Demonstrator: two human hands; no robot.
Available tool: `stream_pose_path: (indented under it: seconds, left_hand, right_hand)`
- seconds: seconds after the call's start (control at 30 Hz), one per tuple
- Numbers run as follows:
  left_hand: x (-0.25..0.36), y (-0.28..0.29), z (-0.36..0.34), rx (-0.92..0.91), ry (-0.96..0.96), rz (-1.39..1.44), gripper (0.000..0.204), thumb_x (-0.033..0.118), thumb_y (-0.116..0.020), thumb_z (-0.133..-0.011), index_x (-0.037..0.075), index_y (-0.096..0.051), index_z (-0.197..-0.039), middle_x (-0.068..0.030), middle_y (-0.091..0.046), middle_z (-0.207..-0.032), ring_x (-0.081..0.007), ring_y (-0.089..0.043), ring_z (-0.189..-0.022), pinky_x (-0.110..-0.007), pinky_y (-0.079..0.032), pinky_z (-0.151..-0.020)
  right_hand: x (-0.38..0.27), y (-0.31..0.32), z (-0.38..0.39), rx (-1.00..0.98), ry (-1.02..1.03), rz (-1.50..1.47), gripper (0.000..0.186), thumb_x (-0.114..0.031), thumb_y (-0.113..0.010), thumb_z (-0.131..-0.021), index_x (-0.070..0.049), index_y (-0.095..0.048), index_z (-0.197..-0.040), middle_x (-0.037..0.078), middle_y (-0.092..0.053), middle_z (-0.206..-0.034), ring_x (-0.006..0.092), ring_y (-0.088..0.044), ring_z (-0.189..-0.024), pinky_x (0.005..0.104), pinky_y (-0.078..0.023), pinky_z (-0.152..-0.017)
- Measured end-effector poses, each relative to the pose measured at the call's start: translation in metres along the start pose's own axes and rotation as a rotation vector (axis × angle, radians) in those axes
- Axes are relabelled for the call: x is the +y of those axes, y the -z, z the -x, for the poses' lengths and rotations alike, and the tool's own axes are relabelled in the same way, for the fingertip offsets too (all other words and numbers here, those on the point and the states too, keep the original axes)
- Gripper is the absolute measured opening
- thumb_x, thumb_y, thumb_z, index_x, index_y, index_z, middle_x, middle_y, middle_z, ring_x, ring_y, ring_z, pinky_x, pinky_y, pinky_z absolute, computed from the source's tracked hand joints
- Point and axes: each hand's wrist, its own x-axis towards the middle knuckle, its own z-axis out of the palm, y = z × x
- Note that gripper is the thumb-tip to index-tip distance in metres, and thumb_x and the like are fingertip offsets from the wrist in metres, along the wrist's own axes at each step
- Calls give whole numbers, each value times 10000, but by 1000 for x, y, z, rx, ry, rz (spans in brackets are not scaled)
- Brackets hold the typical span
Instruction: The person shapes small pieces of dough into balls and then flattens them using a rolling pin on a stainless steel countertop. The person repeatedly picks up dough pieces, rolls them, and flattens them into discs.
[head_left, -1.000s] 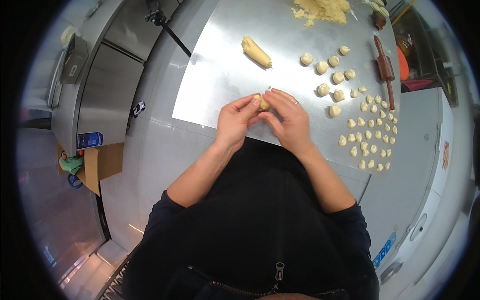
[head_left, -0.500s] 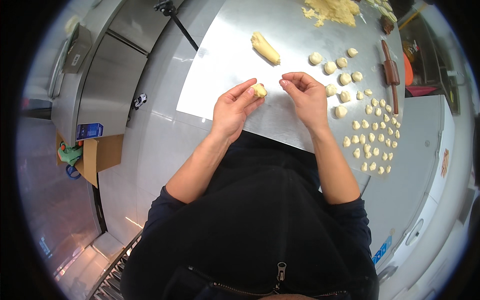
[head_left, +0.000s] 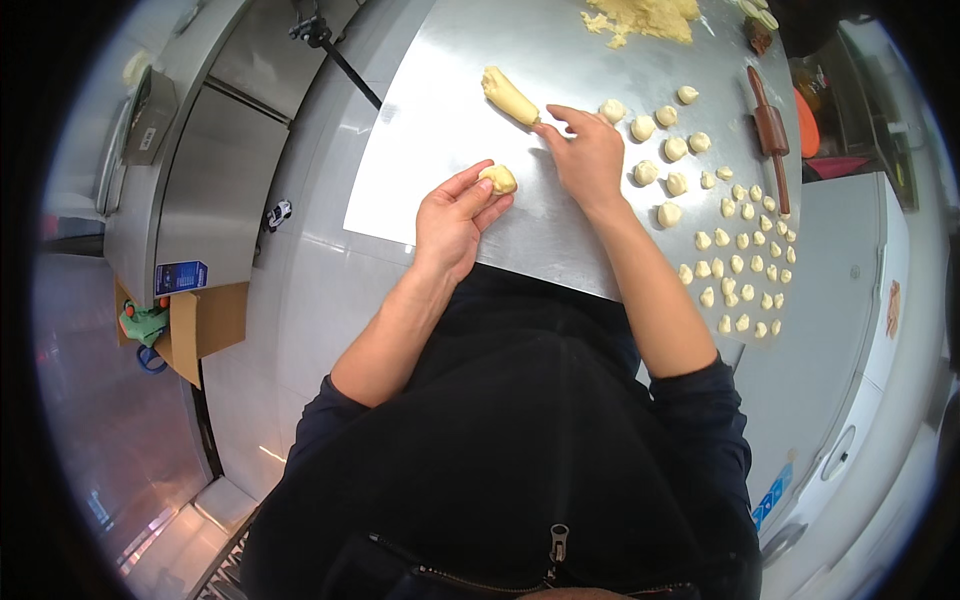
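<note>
My left hand [head_left: 448, 226] pinches a small, pale yellow lump of dough [head_left: 501, 180] between thumb and fingers, just above the near edge of the steel table [head_left: 425, 130]. My right hand [head_left: 588, 165] reaches over the table, its thumb and forefinger closed at the near end of a thick yellow dough roll [head_left: 508, 96]. The fingertips partly cover that end of the roll. To the right of this hand lie several round dough balls [head_left: 646, 172], with many smaller dough pieces [head_left: 743, 264] spread nearer the table's right edge.
A brown rolling pin [head_left: 771, 132] lies along the right side of the table. At the far edge sits a crumbly yellow dough mass [head_left: 655, 18]. A black stand [head_left: 345, 62] rises beyond the table's left edge. A white cabinet [head_left: 830, 260] stands at the right.
My right hand has moved away from the left and up to the near end of the dough roll. My left hand still holds its dough lump. The view has shifted slightly.
</note>
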Motion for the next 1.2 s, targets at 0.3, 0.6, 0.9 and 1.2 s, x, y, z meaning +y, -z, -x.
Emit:
stream_pose_path:
  seconds: [0.3,0.6,0.9,1.2]
  left_hand:
    - [5,2,-1,-24,24,31,372,91,-601,-1114,-100,-598,-1433,-217,-724,-1297,-311,-743,-1190,-413,-618,-1070]
    - [-10,-8,-5,-137,-21,-134,387,88,-661,-1087,-88,-616,-1428,-176,-756,-1236,-229,-751,-1105,-370,-643,-986]
    - [-7,-22,0,-157,-267,-552,338,101,-713,-1051,-66,-710,-1344,-93,-804,-1023,-105,-744,-892,-253,-599,-776]
    - [3,-27,-9,-223,-289,-416,287,96,-748,-1024,-75,-758,-1254,-140,-811,-1012,-154,-769,-838,-267,-647,-729]
  right_hand:
    - [-24,30,-7,-264,-312,-223,197,-190,-781,-977,-48,-846,-1098,84,-823,-939,176,-741,-854,314,-565,-786]
    - [-35,49,35,-460,-623,-786,274,-158,-788,-1002,23,-785,-1209,83,-803,-1046,119,-694,-930,297,-562,-846]
    - [-28,55,44,-446,-711,-826,197,-114,-782,-1008,40,-778,-1132,87,-808,-999,116,-729,-875,280,-588,-786]
    - [-37,60,52,-224,-414,-717,153,-105,-764,-1012,22,-786,-1095,84,-791,-928,114,-718,-764,274,-586,-697]
